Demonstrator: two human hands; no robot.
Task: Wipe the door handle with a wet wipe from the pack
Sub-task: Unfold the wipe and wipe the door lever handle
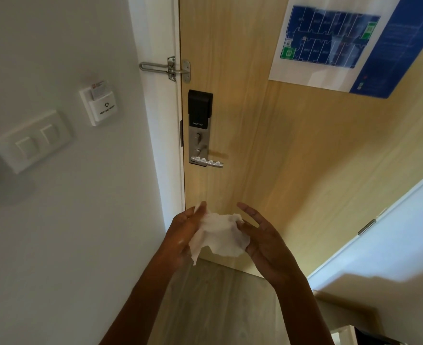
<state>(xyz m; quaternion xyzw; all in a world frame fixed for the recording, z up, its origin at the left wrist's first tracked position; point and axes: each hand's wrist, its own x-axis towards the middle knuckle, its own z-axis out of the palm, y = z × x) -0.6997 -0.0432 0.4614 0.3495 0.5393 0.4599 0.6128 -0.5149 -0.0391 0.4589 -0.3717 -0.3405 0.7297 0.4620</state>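
A crumpled white wet wipe (219,236) is held between both hands, well below the door handle. My left hand (184,232) grips its left side, fingers curled around it. My right hand (262,240) pinches its right edge with thumb and inner fingers while the outer fingers spread. The silver lever door handle (206,162) juts from the smart lock plate (198,130) on the wooden door (242,120); white blobs sit along the top of the lever. The wipe pack is not in view.
A swing-bar door guard (167,67) is mounted above the lock. The white wall at left carries a key-card holder (99,105) and a double light switch (32,140). A blue floor-plan poster (330,41) hangs on the door. Another white door (379,232) is at right.
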